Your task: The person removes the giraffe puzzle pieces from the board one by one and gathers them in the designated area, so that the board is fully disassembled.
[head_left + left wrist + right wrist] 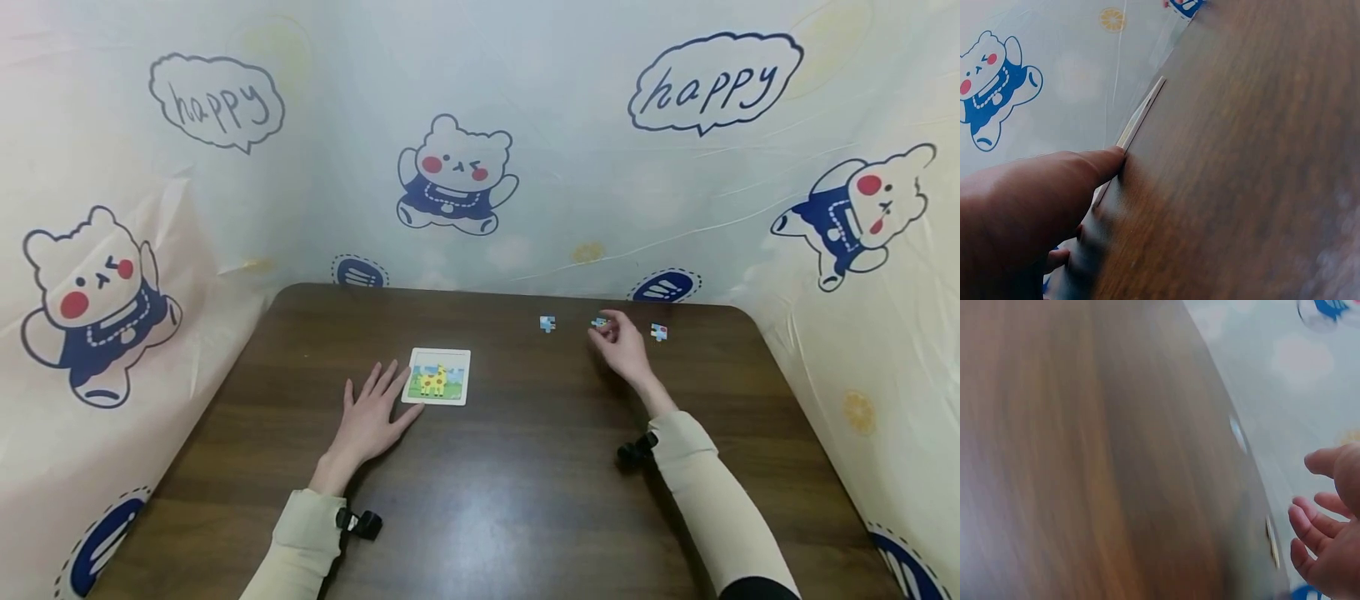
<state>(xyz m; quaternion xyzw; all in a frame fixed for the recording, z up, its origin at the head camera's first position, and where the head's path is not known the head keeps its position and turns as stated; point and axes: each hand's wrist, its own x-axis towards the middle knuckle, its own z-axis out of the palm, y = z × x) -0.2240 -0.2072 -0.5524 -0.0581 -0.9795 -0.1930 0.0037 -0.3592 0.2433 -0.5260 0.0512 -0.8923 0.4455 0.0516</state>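
A small square giraffe puzzle in a white frame lies flat on the brown table. My left hand is spread at its left side, with fingertips and thumb at its edge. In the left wrist view the thumb touches the side of the board. Farther right, my right hand hovers by a blue jigsaw piece, which it partly hides. The fingers are loosely bent and apart, with nothing between them. One jigsaw piece lies left of that hand, another with red on it to its right.
The wooden table reaches back to a printed curtain with bears and "happy" bubbles, which also hangs along both sides. The jigsaw pieces lie in a row near the table's far edge. Each wrist carries a small black camera.
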